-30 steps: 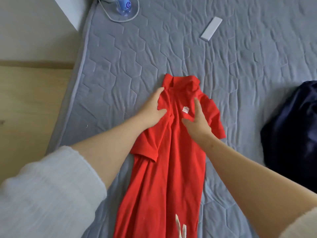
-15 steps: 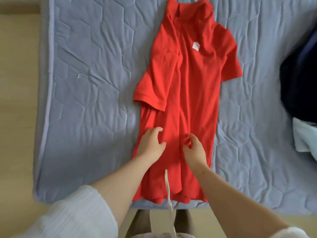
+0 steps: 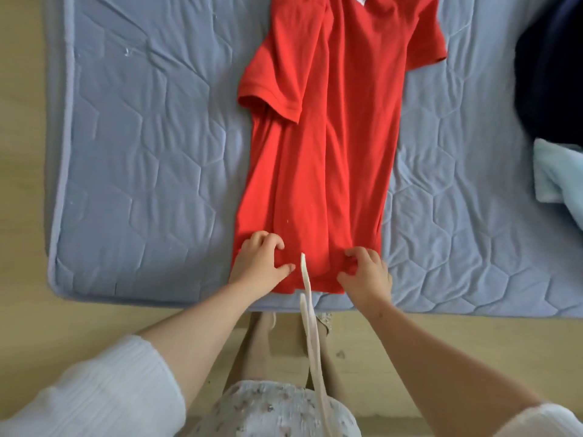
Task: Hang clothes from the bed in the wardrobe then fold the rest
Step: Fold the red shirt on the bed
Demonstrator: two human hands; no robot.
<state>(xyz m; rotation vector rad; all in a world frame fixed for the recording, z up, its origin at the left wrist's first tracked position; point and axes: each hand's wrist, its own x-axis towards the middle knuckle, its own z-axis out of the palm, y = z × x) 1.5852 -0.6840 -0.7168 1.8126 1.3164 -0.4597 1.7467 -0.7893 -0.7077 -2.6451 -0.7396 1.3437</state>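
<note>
Head view: I see the red shirt (image 3: 321, 152) lying lengthwise on the blue quilted bed (image 3: 142, 184), its sides folded in and one sleeve over the body. Left hand (image 3: 260, 263) grips the hem's left corner with curled fingers; right hand (image 3: 366, 272) bunches the right corner. A white strap (image 3: 310, 326) hangs between them. A dark garment (image 3: 552, 74) and a pale blue cloth (image 3: 558, 175) lie far right, apart from the shirt

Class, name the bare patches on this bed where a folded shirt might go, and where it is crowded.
Widest bare patch: mattress between its left edge and the red shirt. A narrower strip lies between that shirt and the dark garment and pale blue cloth. Crowded: the hem, gripped by left hand and right hand.
</note>
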